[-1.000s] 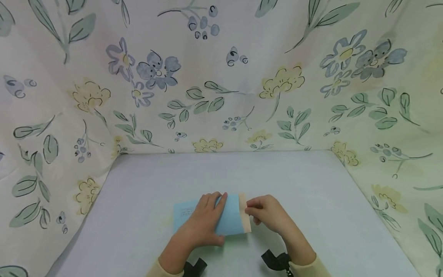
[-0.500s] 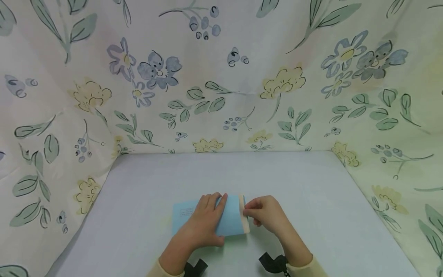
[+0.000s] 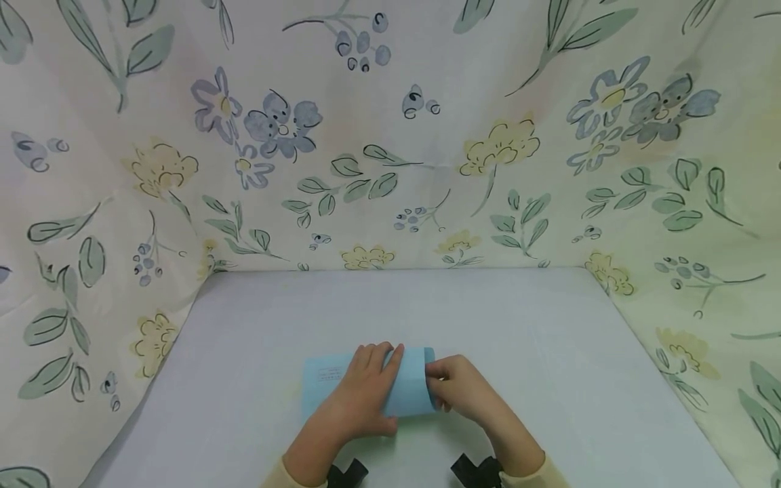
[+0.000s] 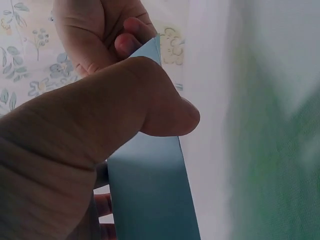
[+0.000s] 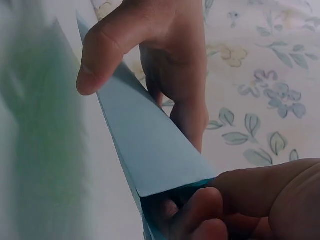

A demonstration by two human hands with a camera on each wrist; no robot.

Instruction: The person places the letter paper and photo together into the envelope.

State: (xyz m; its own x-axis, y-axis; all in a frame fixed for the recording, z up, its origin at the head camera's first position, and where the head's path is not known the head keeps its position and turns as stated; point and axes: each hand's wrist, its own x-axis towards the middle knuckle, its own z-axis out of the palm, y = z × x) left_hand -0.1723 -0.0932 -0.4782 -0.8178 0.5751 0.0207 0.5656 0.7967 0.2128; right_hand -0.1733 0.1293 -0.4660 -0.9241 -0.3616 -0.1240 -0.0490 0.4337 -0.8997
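Observation:
A light blue paper envelope [image 3: 409, 383] lies on the white table, with small printed lines near its left end. My left hand [image 3: 366, 390] rests spread across its middle, fingers straight toward the far edge. In the left wrist view, the left thumb [image 4: 170, 115] reaches over the near edge. My right hand [image 3: 464, 386] has its fingers curled at the envelope's right end. Seen from the right wrist, that end of the envelope [image 5: 145, 145] gapes, with some right fingertips [image 5: 202, 205] inside the mouth and another digit at its far corner. The envelope's contents are hidden.
The white tabletop [image 3: 390, 305] stretches back to a floral cloth [image 3: 378, 135] that hangs behind and along both sides. Black wrist-worn devices sit at the left wrist [image 3: 348, 473] and the right wrist [image 3: 478, 471], below cream sleeves.
The cream strip that stuck out of the envelope's right end has narrowed and gone from sight inside. My right hand has shifted slightly left and nearer; the left hand has stayed almost still.

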